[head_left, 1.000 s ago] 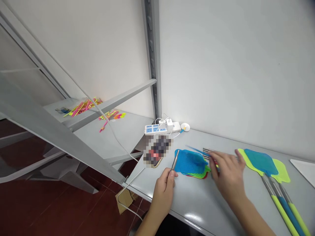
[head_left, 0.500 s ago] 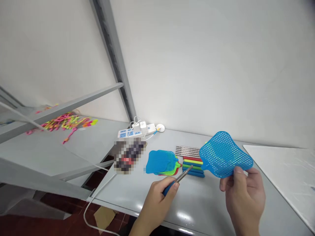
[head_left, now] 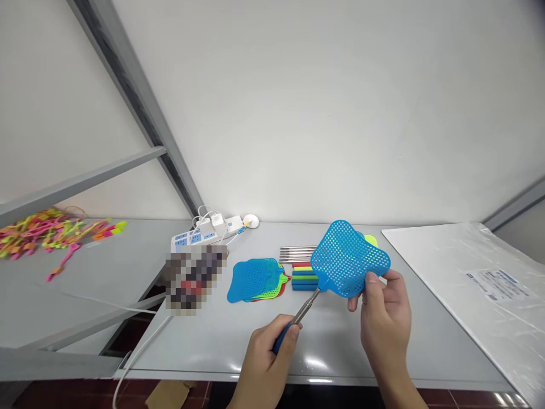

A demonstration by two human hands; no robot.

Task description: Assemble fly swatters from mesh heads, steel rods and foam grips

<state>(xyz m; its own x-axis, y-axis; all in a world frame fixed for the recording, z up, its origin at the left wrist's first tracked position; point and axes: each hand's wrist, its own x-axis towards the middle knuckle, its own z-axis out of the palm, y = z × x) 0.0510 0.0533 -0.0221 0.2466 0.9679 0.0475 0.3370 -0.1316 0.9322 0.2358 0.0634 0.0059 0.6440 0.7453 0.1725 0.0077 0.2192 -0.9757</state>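
My left hand (head_left: 272, 355) is closed around the blue grip of a metal telescopic rod (head_left: 305, 307). Between the thumb and fingers of my right hand (head_left: 385, 309) is the edge of a blue perforated fly swatter head (head_left: 347, 258), held above the table. The rod's tip meets the narrow neck of that head; whether it sits inside the neck I cannot tell. Behind lie several coloured handle grips (head_left: 304, 278) in a row and several thin metal rods (head_left: 296, 254). To their left is a stack of swatter heads (head_left: 251, 278), blue on top with green and red below.
A white power strip (head_left: 200, 236) with plugs stands at the back left, by a grey metal post (head_left: 140, 102). A pixelated dark item (head_left: 193, 278) lies in front of it. Colourful strips (head_left: 55, 233) cover the left table. A white wrapped panel (head_left: 468, 272) rests on the right.
The rod's tip and the swatter head's neck, apart before, now meet. My two hands have come closer together, and the camera view has turned to the right.
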